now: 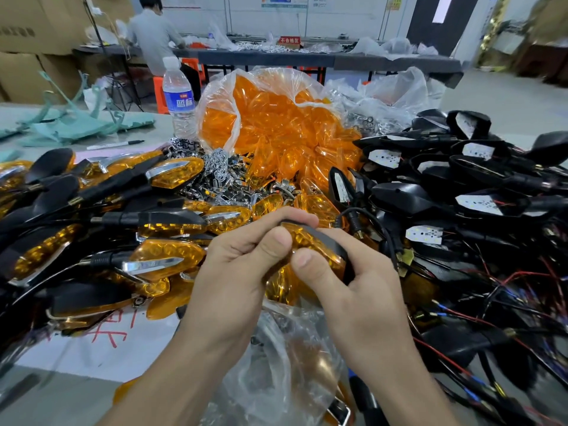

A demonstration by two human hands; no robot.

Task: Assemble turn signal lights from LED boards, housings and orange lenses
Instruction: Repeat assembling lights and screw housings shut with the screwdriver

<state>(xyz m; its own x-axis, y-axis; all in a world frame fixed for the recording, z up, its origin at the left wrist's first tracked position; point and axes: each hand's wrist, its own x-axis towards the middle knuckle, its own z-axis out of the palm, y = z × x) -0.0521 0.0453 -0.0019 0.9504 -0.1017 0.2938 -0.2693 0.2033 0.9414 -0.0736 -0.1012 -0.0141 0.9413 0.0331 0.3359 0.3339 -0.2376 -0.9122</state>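
Both hands hold one turn signal light (319,245) just above the table's middle: a black housing with an orange lens on it. My left hand (236,272) grips its left end, thumb pressed on the lens. My right hand (350,290) grips the right end, thumb on the lens edge, fingers curled behind the housing. A black cable (368,219) runs from the light toward the right. Much of the housing is hidden by my fingers.
Assembled lights (92,235) are piled at left. A clear bag of orange lenses (276,124) stands behind, chrome trim pieces (215,167) beside it. Black housings with LED boards and wires (467,192) fill the right. A water bottle (178,96) and a pen (115,144) lie far left.
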